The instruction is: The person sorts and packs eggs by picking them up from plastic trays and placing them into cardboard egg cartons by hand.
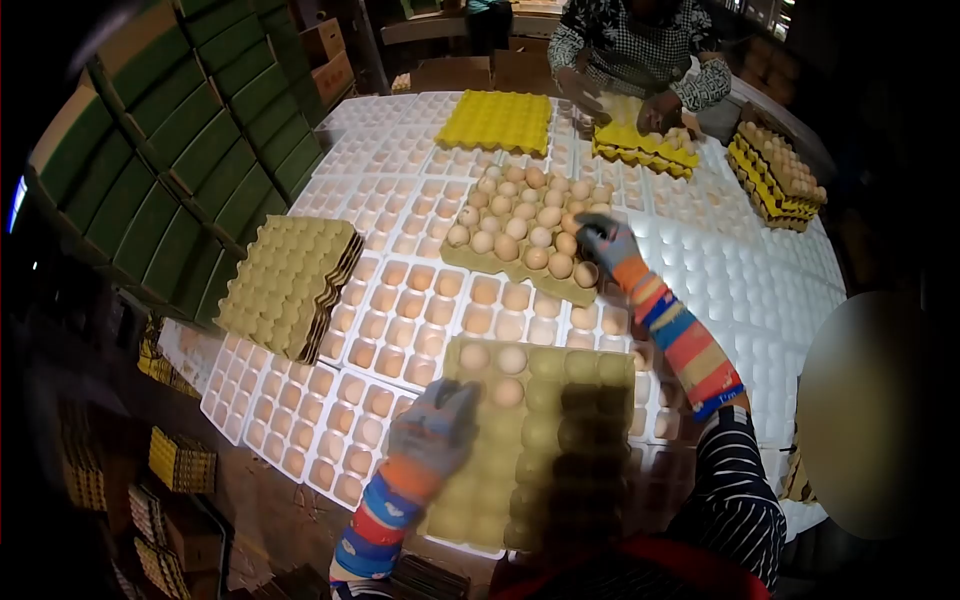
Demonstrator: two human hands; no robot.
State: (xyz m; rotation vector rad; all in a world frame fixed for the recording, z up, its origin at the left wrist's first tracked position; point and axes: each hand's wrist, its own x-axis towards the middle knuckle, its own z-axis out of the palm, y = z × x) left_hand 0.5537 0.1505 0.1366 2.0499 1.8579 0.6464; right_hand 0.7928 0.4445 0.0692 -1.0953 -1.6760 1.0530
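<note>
My left hand [432, 430], in a grey glove with an orange cuff, is over the left side of a mostly unfilled pulp tray [550, 455]. A few eggs [511, 360] sit in that tray's top left cups. The left fingers are blurred, and what they hold, if anything, is hidden. Farther back, a pulp tray full of brown eggs [520, 226] lies on the white packs. My right hand [607, 240], gloved too, has its fingers curled at this tray's right edge, against the eggs there. Whether it grips an egg cannot be made out.
White egg packs [410, 310] cover the table. A pulp tray stack [285, 285] stands left, a yellow stack [495, 122] behind. Another person's hands [660, 112] work at egg-filled yellow trays [645, 150]. More filled trays [775, 175] stand back right; green boxes [180, 140] rise left.
</note>
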